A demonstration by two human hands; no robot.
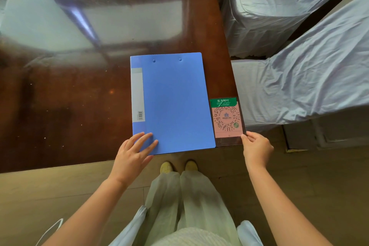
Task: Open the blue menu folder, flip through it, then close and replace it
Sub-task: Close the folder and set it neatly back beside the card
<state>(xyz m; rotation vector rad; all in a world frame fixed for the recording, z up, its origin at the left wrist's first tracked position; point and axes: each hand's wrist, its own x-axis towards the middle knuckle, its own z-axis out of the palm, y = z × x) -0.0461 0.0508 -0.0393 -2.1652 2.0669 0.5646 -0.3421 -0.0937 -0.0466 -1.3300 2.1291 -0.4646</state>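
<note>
The blue menu folder (175,104) lies closed and flat near the front right corner of the glossy brown table (69,106), its spine with a white label strip on the left. My left hand (133,154) rests with spread fingers on the folder's near left corner. Off to the right, my right hand (256,150) sits at the table's corner, its fingertips touching the near right corner of a pink QR-code card (227,119). It grips nothing that I can see.
The pink card has a green header and lies under the glass right of the folder. Two chairs in grey-white covers (299,78) stand close against the table's right side. My legs and yellow shoes (178,166) are below the table's front edge, on a tiled floor.
</note>
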